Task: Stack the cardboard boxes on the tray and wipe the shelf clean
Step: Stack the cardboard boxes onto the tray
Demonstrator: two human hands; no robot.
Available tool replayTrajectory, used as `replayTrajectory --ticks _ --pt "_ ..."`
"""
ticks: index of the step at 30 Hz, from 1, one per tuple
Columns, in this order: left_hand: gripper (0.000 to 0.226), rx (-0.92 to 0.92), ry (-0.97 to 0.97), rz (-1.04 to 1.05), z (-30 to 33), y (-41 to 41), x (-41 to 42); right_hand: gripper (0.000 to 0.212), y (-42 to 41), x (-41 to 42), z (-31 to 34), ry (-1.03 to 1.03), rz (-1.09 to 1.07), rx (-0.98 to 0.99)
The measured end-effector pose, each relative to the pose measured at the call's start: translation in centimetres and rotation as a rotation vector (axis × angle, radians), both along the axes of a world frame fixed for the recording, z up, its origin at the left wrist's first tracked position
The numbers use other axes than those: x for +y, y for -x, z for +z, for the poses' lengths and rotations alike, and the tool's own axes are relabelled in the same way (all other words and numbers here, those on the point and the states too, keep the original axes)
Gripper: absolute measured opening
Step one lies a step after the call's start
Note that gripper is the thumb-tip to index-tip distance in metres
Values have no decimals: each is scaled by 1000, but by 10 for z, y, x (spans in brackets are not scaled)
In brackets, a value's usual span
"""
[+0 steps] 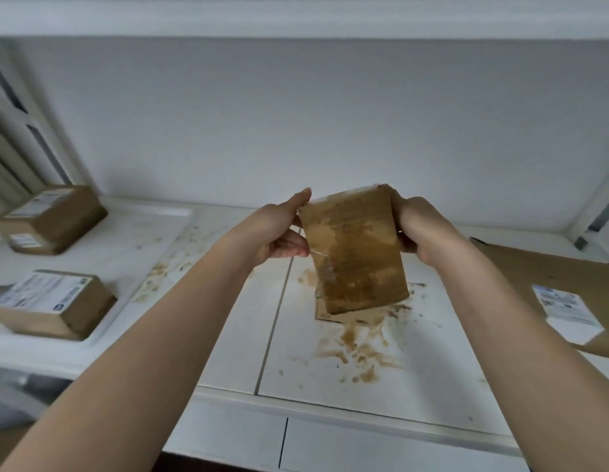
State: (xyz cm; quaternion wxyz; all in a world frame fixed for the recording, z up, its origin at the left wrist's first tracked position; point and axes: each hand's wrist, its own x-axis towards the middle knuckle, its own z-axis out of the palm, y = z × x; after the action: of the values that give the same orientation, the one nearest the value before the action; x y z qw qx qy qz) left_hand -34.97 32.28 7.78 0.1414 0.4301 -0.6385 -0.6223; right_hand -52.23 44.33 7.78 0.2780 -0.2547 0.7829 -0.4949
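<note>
Fingers of both hands clamped on stained cardboard box between them, above smeared shelf.

Plain pale grey wall, white-framed window at left

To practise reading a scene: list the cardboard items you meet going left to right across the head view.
Near box on the tray → far box on the tray → held box → flat labelled cardboard.
</note>
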Motion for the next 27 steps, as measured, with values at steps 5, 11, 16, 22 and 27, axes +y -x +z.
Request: replayTrajectory --ticks 5,11,16,22,27 --pt "49 84 -33 177 -7 -56 -34 62 -51 -50 0 4 148 71" --pt "45 115 -38 256 -3 -114 -70 60 -102 -100 1 21 302 160" --pt "40 108 -42 309 -1 -153 -99 50 -137 -140 -4 48 352 180" --pt "43 105 -93 365 -2 -193 -133 53 -178 -184 -14 5 456 179" --pt "43 83 -126 451 -3 -226 -163 38 -214 -216 -18 11 567 201"
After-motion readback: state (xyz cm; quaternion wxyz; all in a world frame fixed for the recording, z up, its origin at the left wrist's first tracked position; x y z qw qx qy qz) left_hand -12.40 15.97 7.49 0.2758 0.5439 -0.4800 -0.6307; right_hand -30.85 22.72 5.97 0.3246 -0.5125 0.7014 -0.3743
